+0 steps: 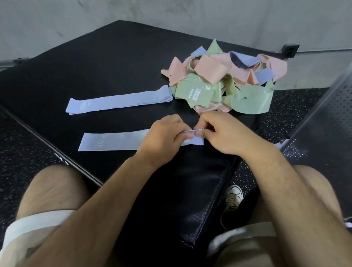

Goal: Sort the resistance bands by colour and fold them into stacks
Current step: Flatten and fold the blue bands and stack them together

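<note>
Black padded platform [103, 61], grey wall [162, 7] behind: lilac band at the fold

Fingers: left hand [165, 136] and right hand [223, 132] both pinch the doubled end of one lilac band [113, 141]. Its length lies flat toward 9 o'clock.
Lilac stack [118, 101]: 11 o'clock of the hands, apart.
Mixed pile [223, 82], pink, green and lilac: 1 o'clock, unsorted.
Risk: a slackened pinch could let the elastic spring open, or the edges land askew.
Writing: "20" on the held band; "HEAVY" on a green band [197, 92]; the rest is too small to read.

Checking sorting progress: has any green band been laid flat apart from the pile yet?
No: the green bands all sit in the mixed pile; only the purple stack and the near purple band lie flat apart.
</note>
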